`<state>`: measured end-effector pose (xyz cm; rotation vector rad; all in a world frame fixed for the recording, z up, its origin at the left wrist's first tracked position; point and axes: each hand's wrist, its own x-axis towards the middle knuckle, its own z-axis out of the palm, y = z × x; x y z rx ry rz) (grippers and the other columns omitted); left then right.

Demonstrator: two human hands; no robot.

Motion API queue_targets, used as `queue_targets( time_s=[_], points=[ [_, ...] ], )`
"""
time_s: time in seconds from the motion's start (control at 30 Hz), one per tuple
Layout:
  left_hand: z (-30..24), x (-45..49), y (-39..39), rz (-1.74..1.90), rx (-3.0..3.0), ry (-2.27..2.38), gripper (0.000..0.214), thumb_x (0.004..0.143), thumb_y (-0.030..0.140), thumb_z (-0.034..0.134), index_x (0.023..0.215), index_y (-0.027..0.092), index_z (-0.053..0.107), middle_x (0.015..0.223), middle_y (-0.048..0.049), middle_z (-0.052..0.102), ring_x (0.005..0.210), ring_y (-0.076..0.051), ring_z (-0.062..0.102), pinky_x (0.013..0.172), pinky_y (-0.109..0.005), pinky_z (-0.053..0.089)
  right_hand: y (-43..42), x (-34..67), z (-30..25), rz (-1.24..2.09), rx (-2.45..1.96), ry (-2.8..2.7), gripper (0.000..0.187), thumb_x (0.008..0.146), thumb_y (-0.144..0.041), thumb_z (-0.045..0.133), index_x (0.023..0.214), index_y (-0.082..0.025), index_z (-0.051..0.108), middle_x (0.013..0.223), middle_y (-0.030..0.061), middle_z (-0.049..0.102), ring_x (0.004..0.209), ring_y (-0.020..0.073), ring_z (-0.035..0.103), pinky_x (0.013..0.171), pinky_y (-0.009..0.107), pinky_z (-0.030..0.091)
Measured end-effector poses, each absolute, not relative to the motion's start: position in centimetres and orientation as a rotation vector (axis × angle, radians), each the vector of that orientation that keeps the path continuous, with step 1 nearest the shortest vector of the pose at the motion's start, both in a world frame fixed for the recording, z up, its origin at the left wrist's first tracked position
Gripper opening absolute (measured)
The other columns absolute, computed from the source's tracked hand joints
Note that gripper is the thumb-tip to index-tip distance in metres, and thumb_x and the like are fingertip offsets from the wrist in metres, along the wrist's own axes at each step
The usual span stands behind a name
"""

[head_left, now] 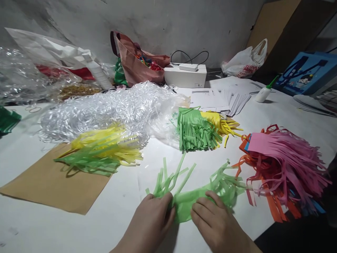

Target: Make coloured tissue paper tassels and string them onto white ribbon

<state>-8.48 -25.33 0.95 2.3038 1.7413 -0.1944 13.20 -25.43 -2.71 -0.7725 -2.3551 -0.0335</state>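
1. A white bench [118, 225] was seen spread wide under the work, backed by a grey, scuffed wall [184, 21].
2. A strip of green fringed paper [184, 203] was found at the near edge of the bench, between the two hands.
3. The left hand [152, 219] was closed on the strip's left end, fingers bent tight over it.
4. The right hand [214, 223] was curled down on the right part of the strip; its thumb was hidden, though the paper was gripped beneath the fingers.
5. A brown sheet [47, 186] was laid to the left, with a heap of yellow and green fringe [102, 151] partly on it.
6. A mass of clear plastic shreds [105, 109] was piled behind that heap.
7. A green fringe stack [196, 130] was set mid-bench, and a pink and orange fringe pile [284, 161] lay to the right, just beside the held strip.
8. A white box [185, 77], a pink bag [137, 66], a glue bottle [263, 93] and loose printed sheets [210, 98] were ranged near the wall.
9. The forearms were cut off by the lower edge, and the far-left bags were blurred and hard to make out.
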Motion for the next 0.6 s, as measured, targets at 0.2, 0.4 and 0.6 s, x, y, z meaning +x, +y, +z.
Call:
queue_targets(
  time_s=[0.2,0.4,0.6],
  points=[
    [1.3,-9.8,-27.2,0.598,2.672,1.69,0.024,0.095,0.018,0.046,0.112,0.021,0.062,0.102,-0.0073,0.075,0.091,-0.026,0.068,0.082,-0.04,0.047,-25.4,13.3,-2.7,-0.143,-0.602,-2.342,0.033,0.093,0.001,0.039,0.087,-0.01,0.07,0.084,0.0076,0.072,0.088,0.0179,0.066,0.111,0.039,0.038],
    [-1.3,-6.3,-29.0,0.826,2.941,1.305,0.038,0.103,0.014,0.03,0.099,0.017,0.068,0.077,-0.0021,0.071,0.079,-0.021,0.06,0.095,-0.041,0.036,-26.2,13.5,-2.8,-0.157,-0.528,-2.293,0.035,0.095,-0.001,0.04,0.083,-0.012,0.071,0.084,0.0067,0.074,0.089,0.0179,0.067,0.105,0.035,0.046],
    [-2.8,-7.0,-29.4,0.814,2.862,1.291,0.032,0.098,0.007,0.036,0.087,0.02,0.064,0.075,-0.0022,0.066,0.072,-0.02,0.056,0.088,-0.042,0.038,-26.7,14.6,-3.4,-0.117,-0.724,-2.342,0.035,0.097,-0.004,0.036,0.096,-0.01,0.071,0.092,0.0079,0.073,0.095,0.0205,0.066,0.11,0.038,0.037]
  ],
)
